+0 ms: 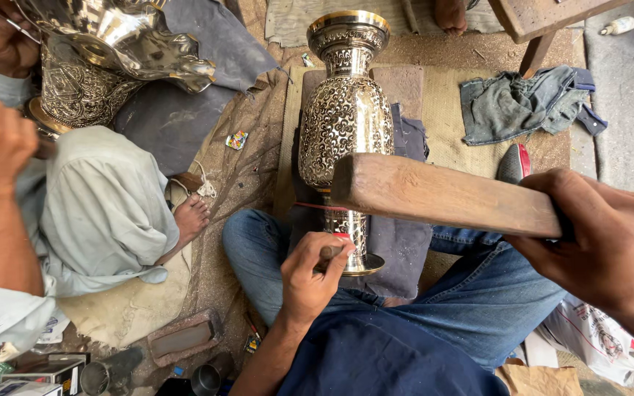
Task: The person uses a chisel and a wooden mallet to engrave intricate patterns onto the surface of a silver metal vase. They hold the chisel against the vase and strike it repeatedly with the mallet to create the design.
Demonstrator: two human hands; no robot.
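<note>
We sit on a dirt floor [243, 176] strewn with cloths. Our left hand [310, 275] pinches a small tool against the vase [345, 125] base at six o'clock; our right hand [610, 242], at three o'clock, grips a wooden block [442, 194].

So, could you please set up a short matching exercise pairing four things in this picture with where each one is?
Things:
1. engraved metal vase
2. wooden block
3. crumpled denim cloth
4. second ornate vessel

Places:
A. gripped in the right hand
B. top left, beside the co-worker
C. lying between the person's knees, its base at the left hand
D. on the mat, upper right

Pairs: 1-C, 2-A, 3-D, 4-B
</note>
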